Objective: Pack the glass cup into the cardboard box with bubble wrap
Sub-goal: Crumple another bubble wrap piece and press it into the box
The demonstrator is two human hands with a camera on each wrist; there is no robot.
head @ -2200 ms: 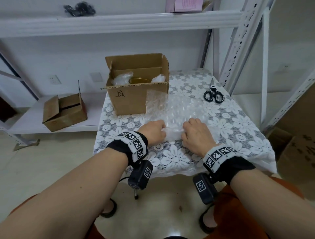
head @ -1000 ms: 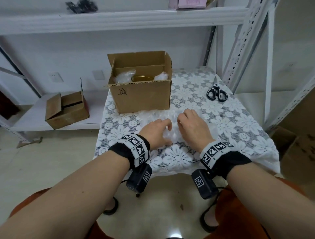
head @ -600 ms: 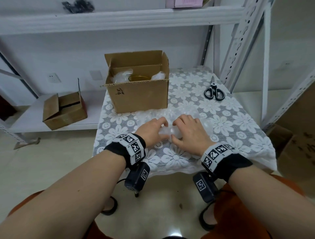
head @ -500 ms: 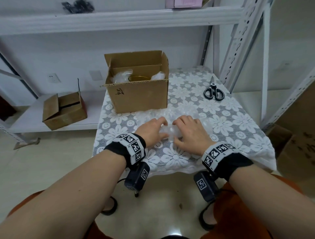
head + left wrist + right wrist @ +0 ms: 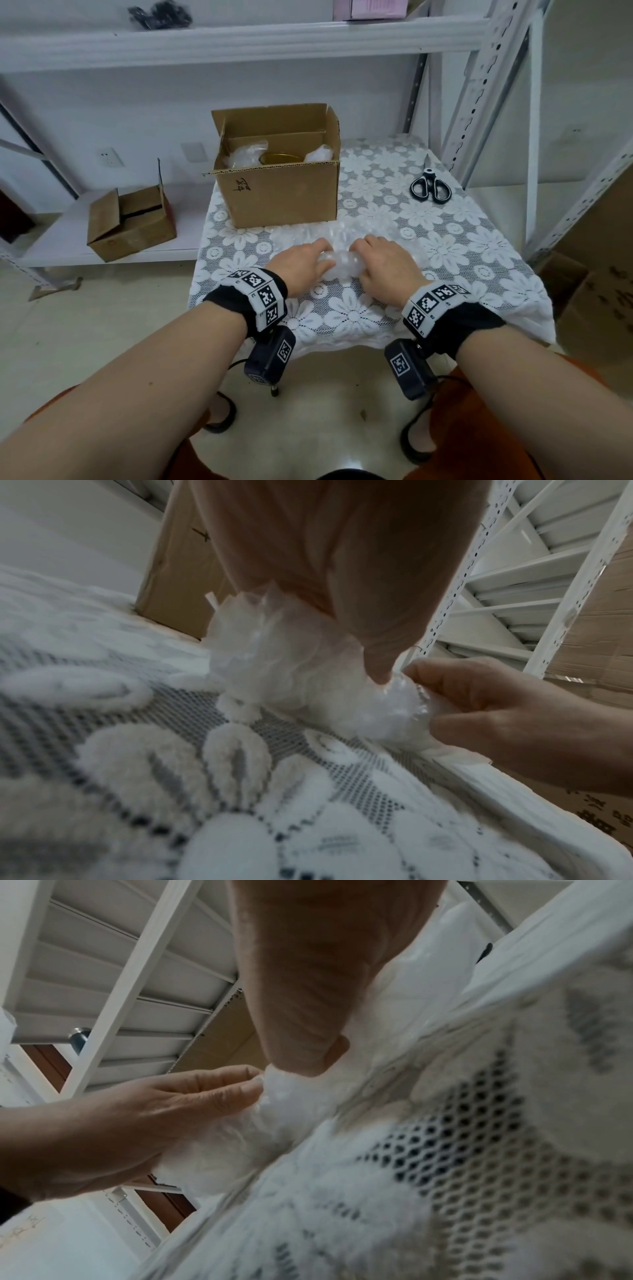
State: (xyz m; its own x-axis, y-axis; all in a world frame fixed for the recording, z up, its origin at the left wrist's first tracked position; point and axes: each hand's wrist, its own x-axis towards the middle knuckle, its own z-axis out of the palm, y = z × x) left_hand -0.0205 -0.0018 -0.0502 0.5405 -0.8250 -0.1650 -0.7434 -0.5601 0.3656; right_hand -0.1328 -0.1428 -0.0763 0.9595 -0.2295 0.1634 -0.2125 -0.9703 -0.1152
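Note:
A roll of clear bubble wrap (image 5: 340, 265) lies on the lace-covered table (image 5: 445, 267), its unrolled part (image 5: 342, 234) stretching toward the cardboard box (image 5: 281, 195). My left hand (image 5: 317, 258) grips the roll's left end and my right hand (image 5: 364, 262) grips its right end, thumbs underneath. The left wrist view shows the crumpled bubble wrap (image 5: 291, 664) under my left thumb, with the right hand (image 5: 496, 712) pinching its far end. In the open box, a gold-rimmed glass cup (image 5: 281, 158) sits between wads of wrap (image 5: 243, 156).
Black-handled scissors (image 5: 430, 186) lie at the table's far right. A smaller cardboard box (image 5: 130, 222) sits on a low shelf to the left. White metal shelving posts (image 5: 479, 78) rise behind and right of the table. More cartons (image 5: 599, 301) stand on the floor at right.
The flat bubble wrap sheet has been rolled up from its near edge toward the box. Both hands have moved forward and closer together on the roll.

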